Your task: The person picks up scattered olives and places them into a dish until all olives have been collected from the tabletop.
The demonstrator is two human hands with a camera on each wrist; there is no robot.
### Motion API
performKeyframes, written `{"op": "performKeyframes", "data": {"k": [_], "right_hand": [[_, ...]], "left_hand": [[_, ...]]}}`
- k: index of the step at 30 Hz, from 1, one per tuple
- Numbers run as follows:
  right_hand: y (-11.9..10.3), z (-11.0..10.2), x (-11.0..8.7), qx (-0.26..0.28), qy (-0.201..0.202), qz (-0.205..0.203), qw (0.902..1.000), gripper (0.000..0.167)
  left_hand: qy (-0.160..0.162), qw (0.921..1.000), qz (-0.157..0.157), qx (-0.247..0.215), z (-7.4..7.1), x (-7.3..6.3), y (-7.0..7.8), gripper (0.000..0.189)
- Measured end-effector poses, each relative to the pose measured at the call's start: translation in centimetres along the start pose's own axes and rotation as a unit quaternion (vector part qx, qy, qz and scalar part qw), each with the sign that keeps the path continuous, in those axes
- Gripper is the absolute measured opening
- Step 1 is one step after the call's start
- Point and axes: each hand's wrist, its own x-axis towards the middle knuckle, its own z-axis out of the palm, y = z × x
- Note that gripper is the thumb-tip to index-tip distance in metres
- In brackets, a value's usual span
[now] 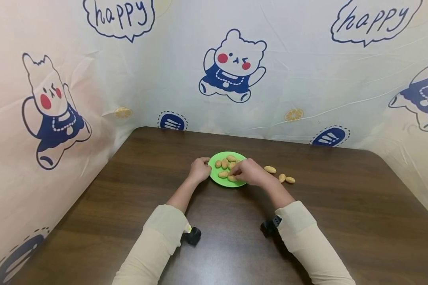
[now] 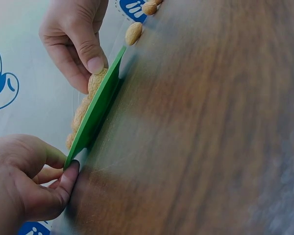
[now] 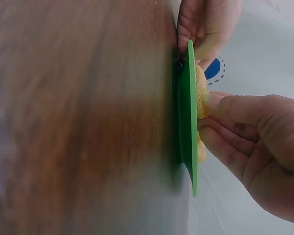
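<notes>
A round green plate (image 1: 225, 183) lies on the table with several unshelled peanuts (image 1: 224, 163) spread over it. At its left side my left hand (image 1: 199, 170) pinches the rim, thumb below and fingers above in the left wrist view. From the right, my right hand (image 1: 251, 172) reaches over the plate. Its thumb and fingertips pinch a peanut (image 3: 201, 93) low at the plate's surface, which also shows at the near part of the plate in the head view. The right hand covers part of the plate's right side.
Right of the plate, three more peanuts (image 1: 270, 169) lie on the brown wooden table (image 1: 157, 158). A cloth with cartoon prints (image 1: 289, 79) hangs behind and along the sides of the table. Each forearm wears a small black camera (image 1: 192, 236) near the sleeve cuff.
</notes>
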Motion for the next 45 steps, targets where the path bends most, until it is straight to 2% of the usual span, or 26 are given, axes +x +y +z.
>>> {"op": "performKeyframes", "data": {"k": [11, 16, 23, 32, 35, 39, 41, 45], "right_hand": [[0.1, 0.1, 0.0, -0.003, 0.002, -0.011, 0.9999, 0.014], [0.2, 0.0, -0.1, -0.022, 0.005, -0.024, 0.9995, 0.015], [0.4, -0.2, -0.4, -0.019, 0.004, 0.0, 0.9998, 0.028], [0.7, -0.5, -0.9, -0.017, 0.011, -0.002, 0.9998, 0.028], [0.9, -0.7, -1.2, -0.023, 0.027, -0.016, 0.9993, 0.02], [1.3, -1.3, -1.7, -0.024, 0.032, -0.015, 0.9991, 0.021], [1.5, -1.5, -1.9, -0.018, 0.029, -0.005, 0.9994, 0.029], [1.8, -1.5, -2.4, -0.018, 0.034, 0.003, 0.9992, 0.03]], "left_hand": [[0.004, 1.0, 0.003, 0.007, 0.1, 0.1, -0.1, 0.043], [0.002, 1.0, 0.001, 0.005, 0.0, 0.1, -0.1, 0.044], [-0.001, 1.0, 0.001, 0.006, 0.0, 0.0, 0.0, 0.044], [-0.002, 1.0, 0.001, 0.007, -0.1, 0.1, 0.0, 0.044], [-0.001, 1.0, 0.001, 0.008, 0.0, 0.0, 0.1, 0.044], [0.0, 1.0, 0.002, 0.008, 0.0, 0.1, 0.0, 0.044], [0.0, 1.0, 0.003, 0.008, 0.0, 0.2, 0.0, 0.044], [0.001, 1.0, 0.006, 0.006, 0.0, 0.2, 0.0, 0.044]]}}
